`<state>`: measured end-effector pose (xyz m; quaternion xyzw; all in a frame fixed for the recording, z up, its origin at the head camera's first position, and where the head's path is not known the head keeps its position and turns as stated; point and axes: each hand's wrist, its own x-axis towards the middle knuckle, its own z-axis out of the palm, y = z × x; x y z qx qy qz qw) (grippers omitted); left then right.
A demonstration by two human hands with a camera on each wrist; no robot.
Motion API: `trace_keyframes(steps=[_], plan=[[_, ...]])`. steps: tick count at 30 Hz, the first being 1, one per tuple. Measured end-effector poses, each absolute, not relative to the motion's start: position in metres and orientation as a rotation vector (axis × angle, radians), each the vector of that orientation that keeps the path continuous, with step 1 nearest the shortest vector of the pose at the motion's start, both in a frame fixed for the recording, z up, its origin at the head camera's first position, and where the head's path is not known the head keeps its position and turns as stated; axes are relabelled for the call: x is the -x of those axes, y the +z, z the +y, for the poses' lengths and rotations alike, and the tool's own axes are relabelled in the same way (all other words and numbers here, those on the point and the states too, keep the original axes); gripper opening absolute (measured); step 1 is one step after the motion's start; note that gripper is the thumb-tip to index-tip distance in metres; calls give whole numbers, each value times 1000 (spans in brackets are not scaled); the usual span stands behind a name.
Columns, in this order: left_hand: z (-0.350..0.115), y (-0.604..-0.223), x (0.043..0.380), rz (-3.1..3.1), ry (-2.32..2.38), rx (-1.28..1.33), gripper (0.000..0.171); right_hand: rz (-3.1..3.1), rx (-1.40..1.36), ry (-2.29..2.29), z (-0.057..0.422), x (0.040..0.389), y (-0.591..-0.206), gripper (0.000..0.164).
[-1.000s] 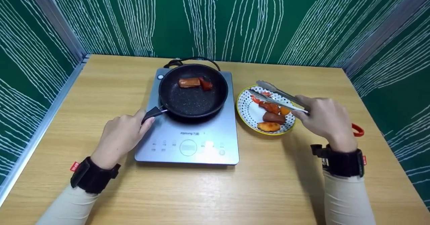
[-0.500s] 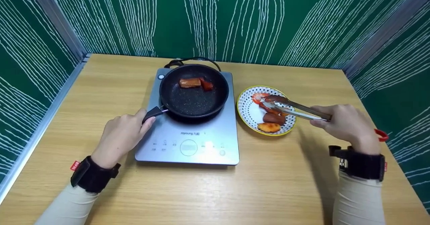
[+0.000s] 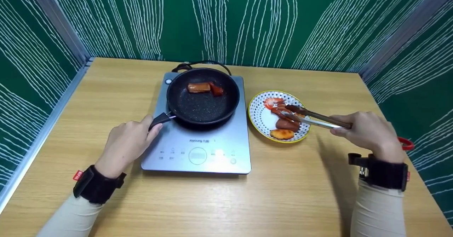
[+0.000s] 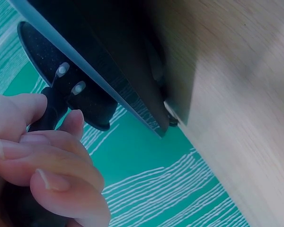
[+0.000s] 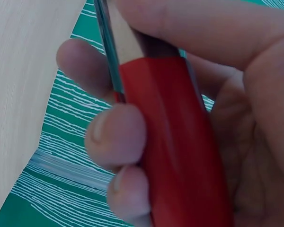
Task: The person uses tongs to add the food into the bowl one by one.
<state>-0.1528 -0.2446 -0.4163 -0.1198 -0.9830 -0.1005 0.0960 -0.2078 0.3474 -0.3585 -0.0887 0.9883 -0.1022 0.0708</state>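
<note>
My left hand [image 3: 128, 143] grips the black handle [image 4: 49, 106] of a frying pan [image 3: 203, 106]. A brown rectangular food piece [image 3: 198, 87] and a smaller red piece [image 3: 216, 89] lie at the pan's far side. In my right hand [image 3: 370, 129] is a pair of metal tongs [image 3: 324, 121] with a red grip [image 5: 173, 142], fingers wrapped around it. The tong tips reach into a dotted plate [image 3: 257, 122] with a yellow rim, over a reddish-brown piece [image 3: 279, 112], which they partly cover. A shrimp [image 3: 270, 102], a brown piece [image 3: 287, 125] and an orange-yellow slice [image 3: 282, 134] also lie there.
Beneath the pan is a silver induction cooker [image 3: 198, 164] with a touch panel, its black cable [image 3: 182, 66] behind it. Everything stands on a wooden table [image 3: 219, 205]. Green walls [image 3: 240, 24] with white streaks border the back and sides.
My right hand has moved to the right and slightly toward me. The tongs have come down from above the plate to the food, their arms closer together. My left hand and the pan stay put.
</note>
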Motion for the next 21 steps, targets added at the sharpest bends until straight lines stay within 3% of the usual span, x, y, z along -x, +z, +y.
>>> trace_keyframes(steps=[14,21], plan=[[-245,-416,153,-2932,-305,338,36,3012,407,-376,307,216,-368,40],[-244,-415,153,-2934,-316,343,35,3018,384,-371,303,216,-369,44]])
